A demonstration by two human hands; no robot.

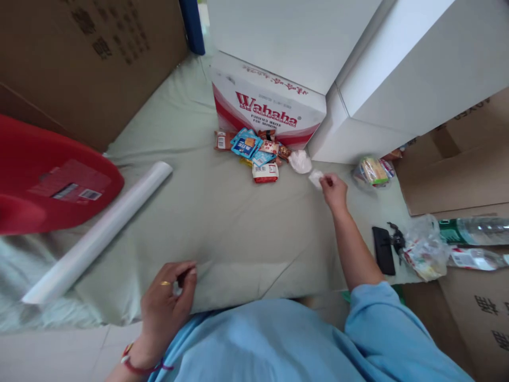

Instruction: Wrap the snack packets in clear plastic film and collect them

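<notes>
R hand (pixel 335 192), nearer box (pixel 270 109), pinches white wrapper (pixel 315 178) off R corner; snack pks (pixel 245 145) at front. L hand (pixel 167 300) farther, can't tell grip.

A white roll (pixel 101 231) lies just beside a red object (pixel 27 159).

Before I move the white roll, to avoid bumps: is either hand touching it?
No, the left hand lies apart from the roll, and the right hand pinches something white.

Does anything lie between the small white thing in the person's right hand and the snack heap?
Yes: a crumpled white bundle lies between the small white piece in the right hand and the snack heap's nearest packets.
</notes>
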